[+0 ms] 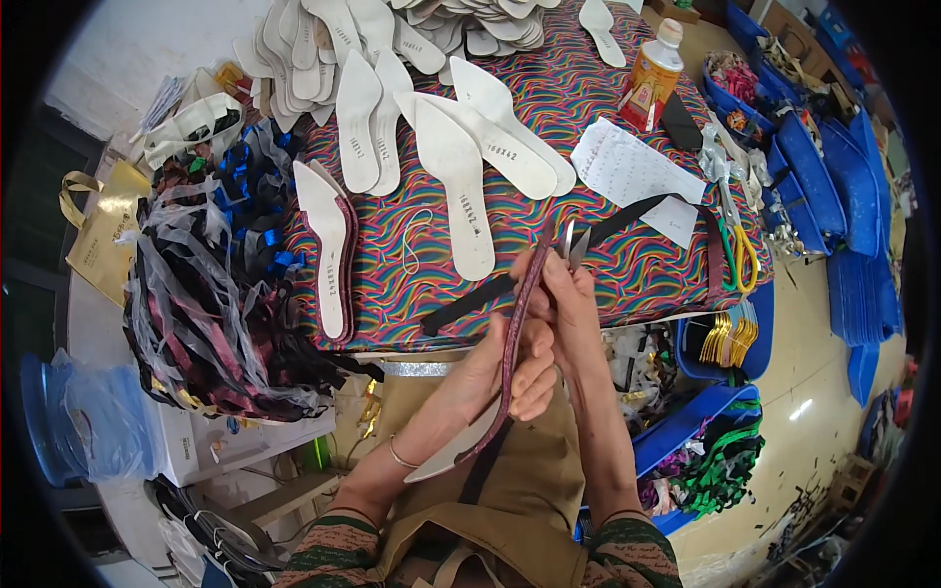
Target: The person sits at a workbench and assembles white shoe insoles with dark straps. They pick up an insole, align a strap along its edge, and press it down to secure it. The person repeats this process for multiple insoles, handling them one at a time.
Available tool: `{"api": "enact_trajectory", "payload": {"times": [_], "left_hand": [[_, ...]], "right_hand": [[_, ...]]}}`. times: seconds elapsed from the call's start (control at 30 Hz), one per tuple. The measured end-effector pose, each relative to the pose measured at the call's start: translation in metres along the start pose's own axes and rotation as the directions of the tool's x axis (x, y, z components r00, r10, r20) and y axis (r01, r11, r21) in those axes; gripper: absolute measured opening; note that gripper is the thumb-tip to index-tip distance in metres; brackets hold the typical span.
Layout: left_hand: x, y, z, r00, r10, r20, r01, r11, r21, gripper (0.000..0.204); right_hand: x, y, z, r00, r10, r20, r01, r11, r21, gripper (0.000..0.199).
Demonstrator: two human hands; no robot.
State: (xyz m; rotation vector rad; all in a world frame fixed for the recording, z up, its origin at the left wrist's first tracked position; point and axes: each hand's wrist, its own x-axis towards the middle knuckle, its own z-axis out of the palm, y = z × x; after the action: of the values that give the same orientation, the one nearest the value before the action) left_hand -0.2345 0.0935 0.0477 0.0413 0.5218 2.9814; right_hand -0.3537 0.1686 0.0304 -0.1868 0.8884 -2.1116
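My left hand (482,370) is closed around a shoe insole (513,338), which stands on edge with its burgundy-trimmed rim up and its pale face (446,459) partly showing below. My right hand (573,299) is closed at the insole's upper end, with small metal scissors (578,245) whose blades stick out above the fingers. How the handles are gripped is hidden. A black strip (637,209) runs rightward from beside the blades. Another dark strip (470,302) lies left of the hands. Nearby on the patterned cloth (392,318) rests a loose insole (453,186).
Burgundy-edged insoles (331,250) are stacked at left, beside hanging ribbon scraps (225,284). Pale insoles (294,59) pile up at the back. At right are paper (637,171), a bottle (653,73) and yellow-and-green-handled scissors (735,235). Blue bins (701,431) stand beside the table.
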Motion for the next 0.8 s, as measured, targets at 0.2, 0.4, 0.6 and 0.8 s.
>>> {"api": "enact_trajectory", "payload": {"times": [0.2,0.4,0.6,0.8], "left_hand": [[-0.011,0.029,0.008,0.984,-0.072,-0.163,0.119,0.946,0.302,0.066],[-0.026,0.038,0.004,0.979,-0.056,-0.196,0.165,0.782,0.601,0.060],[-0.025,0.048,0.008,0.928,-0.095,-0.361,0.241,0.891,0.384,0.061],[-0.032,0.044,0.010,0.951,-0.021,-0.310,0.204,0.793,0.574,0.061]], "right_hand": [[-0.004,-0.008,0.019,0.977,-0.201,-0.068,0.197,0.978,-0.060,0.009],[-0.010,-0.005,0.016,0.977,-0.211,-0.007,0.202,0.947,-0.249,0.018],[-0.016,-0.002,0.021,0.983,-0.170,0.066,0.183,0.922,-0.343,0.018],[-0.014,-0.003,0.020,0.997,-0.065,0.049,0.074,0.971,-0.227,0.021]]}}
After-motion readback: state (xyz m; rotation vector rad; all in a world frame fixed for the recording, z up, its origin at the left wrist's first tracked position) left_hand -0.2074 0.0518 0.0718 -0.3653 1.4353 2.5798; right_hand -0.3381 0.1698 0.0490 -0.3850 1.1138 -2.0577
